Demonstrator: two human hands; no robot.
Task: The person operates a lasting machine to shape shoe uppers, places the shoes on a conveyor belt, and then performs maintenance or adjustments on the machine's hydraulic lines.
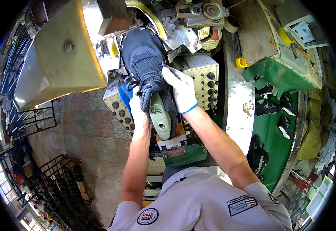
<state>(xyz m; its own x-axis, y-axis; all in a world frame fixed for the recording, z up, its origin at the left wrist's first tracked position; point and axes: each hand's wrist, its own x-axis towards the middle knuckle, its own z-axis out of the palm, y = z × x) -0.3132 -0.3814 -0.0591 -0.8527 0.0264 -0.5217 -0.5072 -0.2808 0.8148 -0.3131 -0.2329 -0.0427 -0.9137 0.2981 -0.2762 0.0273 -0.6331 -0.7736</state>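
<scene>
A dark navy knit shoe upper (145, 57) sits on a green plastic last (159, 117), its toe pointing into the metal jaws of a machine (179, 30). My left hand (137, 107), in a white glove, grips the left side of the heel and last near the black laces. My right hand (180, 90), also in a white glove with a blue cuff, holds the right side of the upper. Both hands press the shoe from either side.
Beige control boxes with black knobs (204, 79) flank the shoe. A green conveyor (270, 127) with dark shoe pieces curves at the right. A large yellowed machine hood (64, 57) hangs at the left. A rack of dark shoes (66, 192) stands at the lower left.
</scene>
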